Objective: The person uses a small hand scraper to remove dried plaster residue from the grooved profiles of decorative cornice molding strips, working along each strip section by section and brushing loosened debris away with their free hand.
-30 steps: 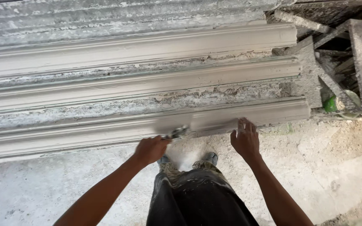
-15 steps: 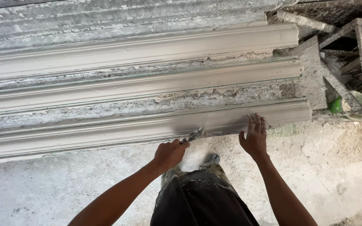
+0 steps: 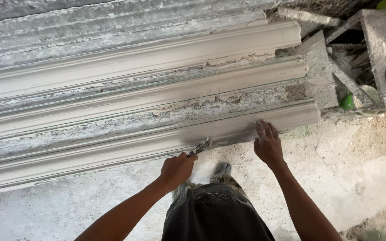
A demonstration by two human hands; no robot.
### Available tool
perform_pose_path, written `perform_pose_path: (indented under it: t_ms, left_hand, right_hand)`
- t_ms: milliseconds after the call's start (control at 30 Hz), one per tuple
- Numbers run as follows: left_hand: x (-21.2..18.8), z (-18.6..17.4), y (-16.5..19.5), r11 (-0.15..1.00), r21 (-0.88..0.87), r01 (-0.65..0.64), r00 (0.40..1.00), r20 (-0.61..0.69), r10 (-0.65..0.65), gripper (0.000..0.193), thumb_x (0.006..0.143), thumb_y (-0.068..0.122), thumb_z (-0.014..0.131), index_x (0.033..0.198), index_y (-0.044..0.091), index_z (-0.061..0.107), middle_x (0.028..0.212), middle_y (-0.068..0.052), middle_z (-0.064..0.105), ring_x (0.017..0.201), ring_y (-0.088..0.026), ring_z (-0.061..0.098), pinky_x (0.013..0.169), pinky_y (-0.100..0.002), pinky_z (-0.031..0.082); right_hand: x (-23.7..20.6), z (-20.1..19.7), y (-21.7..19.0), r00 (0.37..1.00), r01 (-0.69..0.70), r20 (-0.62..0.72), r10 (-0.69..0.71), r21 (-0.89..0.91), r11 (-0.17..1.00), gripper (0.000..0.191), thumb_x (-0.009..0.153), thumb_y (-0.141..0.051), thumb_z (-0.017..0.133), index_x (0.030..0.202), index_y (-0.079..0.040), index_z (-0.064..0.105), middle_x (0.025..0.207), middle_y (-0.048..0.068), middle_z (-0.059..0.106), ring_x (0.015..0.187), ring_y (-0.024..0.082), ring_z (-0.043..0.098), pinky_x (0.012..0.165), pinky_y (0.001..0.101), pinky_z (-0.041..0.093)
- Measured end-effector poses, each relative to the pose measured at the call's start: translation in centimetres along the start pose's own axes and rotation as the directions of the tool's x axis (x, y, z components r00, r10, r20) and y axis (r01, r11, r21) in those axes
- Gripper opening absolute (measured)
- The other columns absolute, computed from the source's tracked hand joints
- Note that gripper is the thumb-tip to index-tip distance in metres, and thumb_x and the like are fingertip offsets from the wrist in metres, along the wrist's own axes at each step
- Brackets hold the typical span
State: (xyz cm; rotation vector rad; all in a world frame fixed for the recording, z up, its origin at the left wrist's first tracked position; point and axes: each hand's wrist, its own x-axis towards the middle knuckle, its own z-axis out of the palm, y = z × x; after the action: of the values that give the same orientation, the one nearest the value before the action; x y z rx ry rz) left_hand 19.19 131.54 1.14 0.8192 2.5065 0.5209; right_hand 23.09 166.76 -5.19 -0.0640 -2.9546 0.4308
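Moulding (image 3: 148, 145), long and grey, lies nearest the person, the front one of three parallel lengths set on a rough, plaster-crusted bed. Its surface looks wet and smooth; crumbly white crust fills the strips between the lengths.

Left hand (image 3: 177, 169) is closed around the handle of a small scraper (image 3: 200, 147). The blade tip touches the lower front edge of the near moulding, left of the other hand.

Right hand (image 3: 268, 143) is open, fingers spread, fingertips pressed on the same moulding close to its right end. It holds nothing.

Middle moulding (image 3: 166, 96) and far moulding (image 3: 157, 58) run behind, both ending at roughly the same line on the right.

Floor (image 3: 358, 169) is pale, dusty concrete. A shoe (image 3: 222, 168) spattered with plaster shows between the forearms, just below the scraper.

Rubble and grey slabs (image 3: 322, 76) pile up past the right ends of the mouldings, with something green (image 3: 347, 101) among them; what it is cannot be told.
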Motion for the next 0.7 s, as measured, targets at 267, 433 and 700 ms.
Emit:
perform_pose_path:
  t_ms: [267, 433, 700]
  left_hand:
    - [1.1, 1.3, -0.4, 0.999, 0.007, -0.04, 0.999, -0.035, 0.04, 0.033, 0.096, 0.019, 0.058, 0.125, 0.018, 0.072, 0.09, -0.015, 0.071, 0.059, -0.026, 0.069, 0.05, -0.043, 0.057]
    - [2.7, 2.8, 0.3, 0.993, -0.021, -0.12, 0.985, -0.124, 0.116, 0.03, 0.098, 0.017, 0.058, 0.125, 0.016, 0.072, 0.086, -0.013, 0.07, 0.052, -0.023, 0.062, 0.044, -0.039, 0.053]
    - [4.7, 3.5, 3.1, 0.999, -0.038, -0.006, 0.999, 0.052, 0.008, 0.034, 0.099, 0.014, 0.052, 0.128, 0.018, 0.07, 0.087, -0.011, 0.07, 0.048, -0.018, 0.061, 0.039, -0.037, 0.05]
  right_hand:
    - [0.2, -0.4, -0.4, 1.0, -0.019, -0.023, 0.018, -0.009, 1.0, 0.059, 0.088, -0.008, 0.058, 0.148, -0.011, 0.055, 0.156, 0.016, 0.047, 0.145, 0.04, 0.04, 0.119, 0.0525, 0.036]
    - [0.4, -0.7, 0.6, 0.999, 0.025, -0.025, -0.024, 0.023, 0.999, 0.059, 0.09, -0.011, 0.059, 0.148, -0.01, 0.054, 0.155, 0.017, 0.047, 0.143, 0.041, 0.04, 0.118, 0.0516, 0.035]
    - [-0.1, -0.9, 9.9, 0.998, -0.045, -0.043, 0.05, 0.115, 0.992, 0.063, 0.094, -0.015, 0.061, 0.152, 0.0, 0.041, 0.16, 0.027, 0.038, 0.15, 0.044, 0.035, 0.125, 0.0553, 0.03]
